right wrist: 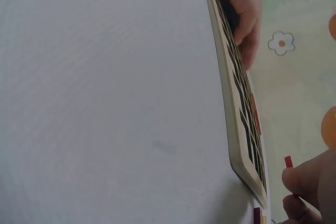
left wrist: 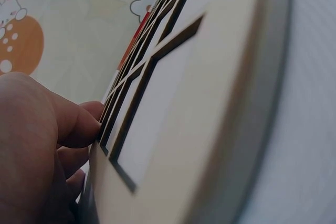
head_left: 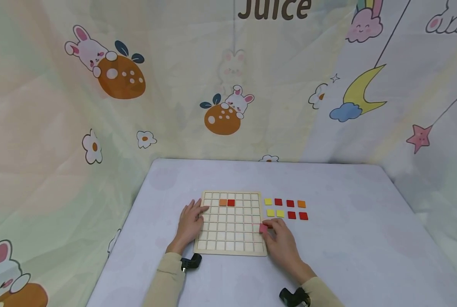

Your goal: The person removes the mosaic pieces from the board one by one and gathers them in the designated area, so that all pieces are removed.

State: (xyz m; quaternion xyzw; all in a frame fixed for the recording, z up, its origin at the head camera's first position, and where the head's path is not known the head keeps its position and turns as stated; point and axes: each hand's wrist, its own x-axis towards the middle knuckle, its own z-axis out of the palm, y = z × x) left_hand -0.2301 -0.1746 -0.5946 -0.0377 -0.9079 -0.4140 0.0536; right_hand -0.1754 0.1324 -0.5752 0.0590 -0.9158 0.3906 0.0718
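Observation:
A wooden grid board (head_left: 234,253) lies flat on the table. In its second row from the back, an orange tile (head_left: 223,202) and a red tile (head_left: 231,203) sit side by side. My left hand (head_left: 190,222) rests along the board's left edge, the thumb touching its top; the left wrist view shows fingertips against the frame (left wrist: 173,203). Over the board's right edge, my right hand (head_left: 284,245) pinches a small pinkish-red square tile (head_left: 263,228) between thumb and finger. In the right wrist view, only the narrow edge of that tile (right wrist: 288,161) shows.
Right of the board, loose square tiles stand in two rows: yellow (head_left: 268,201), red (head_left: 278,201) and orange (head_left: 301,204) behind, yellow (head_left: 270,212) and red (head_left: 303,216) in front. A pale table (head_left: 347,256) carries everything. Patterned cloth (head_left: 174,85) hangs behind.

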